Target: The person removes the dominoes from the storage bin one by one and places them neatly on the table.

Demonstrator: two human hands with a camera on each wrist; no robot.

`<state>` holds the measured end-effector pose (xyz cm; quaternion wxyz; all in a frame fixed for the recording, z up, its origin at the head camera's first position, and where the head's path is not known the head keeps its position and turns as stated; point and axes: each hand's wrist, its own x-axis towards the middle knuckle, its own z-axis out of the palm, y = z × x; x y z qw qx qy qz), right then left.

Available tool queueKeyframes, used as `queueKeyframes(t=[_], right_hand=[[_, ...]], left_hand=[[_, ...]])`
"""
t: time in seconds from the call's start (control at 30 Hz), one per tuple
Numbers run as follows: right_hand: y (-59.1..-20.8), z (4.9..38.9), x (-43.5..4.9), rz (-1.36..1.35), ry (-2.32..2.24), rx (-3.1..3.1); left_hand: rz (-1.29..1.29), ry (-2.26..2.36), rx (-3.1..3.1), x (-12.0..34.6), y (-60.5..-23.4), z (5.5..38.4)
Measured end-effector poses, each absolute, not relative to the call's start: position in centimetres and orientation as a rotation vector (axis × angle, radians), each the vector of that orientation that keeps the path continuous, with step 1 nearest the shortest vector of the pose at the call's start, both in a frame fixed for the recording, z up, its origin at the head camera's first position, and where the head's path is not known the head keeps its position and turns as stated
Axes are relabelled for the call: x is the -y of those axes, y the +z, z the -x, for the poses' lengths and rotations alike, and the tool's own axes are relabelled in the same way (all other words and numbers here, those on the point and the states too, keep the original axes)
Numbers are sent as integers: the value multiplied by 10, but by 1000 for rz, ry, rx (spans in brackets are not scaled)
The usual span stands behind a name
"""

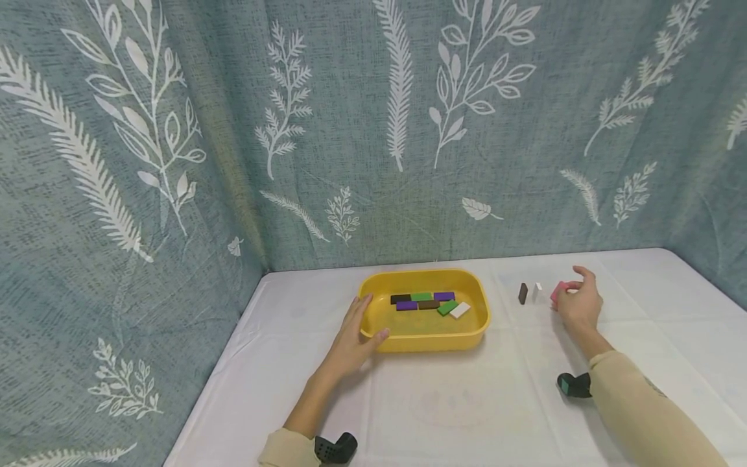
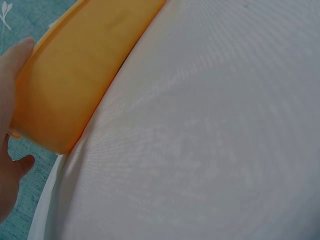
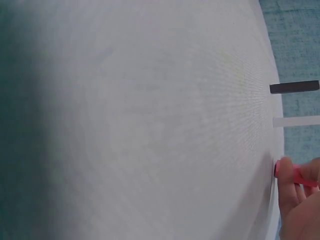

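My right hand [image 1: 580, 305] pinches a pink domino-like block [image 1: 557, 293] between thumb and fingers, down at the white tabletop. In the right wrist view the pink block [image 3: 299, 175] is partly covered by the fingers. Left of it a white block [image 1: 537, 292] and a dark brown block [image 1: 522, 293] stand upright, spaced apart in a row. My left hand [image 1: 353, 340] rests at the near left corner of a yellow tray [image 1: 432, 344], fingers along its left rim and thumb at the front. Inside lie several flat blocks: black, green, purple [image 1: 406, 306], brown [image 1: 428, 305] and white [image 1: 460, 310].
A white cloth [image 1: 455, 402] covers the table, whose far edge meets a blue-green curtain [image 1: 362, 130] with a white leaf pattern. Another curtain stretch borders the left side. Each wrist wears a small black device, such as the one [image 1: 337, 449] beside the left sleeve.
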<state>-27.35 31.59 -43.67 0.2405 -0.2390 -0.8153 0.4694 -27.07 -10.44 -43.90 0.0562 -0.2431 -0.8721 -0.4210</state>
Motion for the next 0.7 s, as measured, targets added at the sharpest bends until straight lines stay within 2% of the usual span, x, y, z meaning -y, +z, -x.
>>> queueKeyframes(t=[0.7], right_hand=[[-440,276,-314,629,1136,2377]], left_hand=[[743,-1274,2640,104,-440,273]])
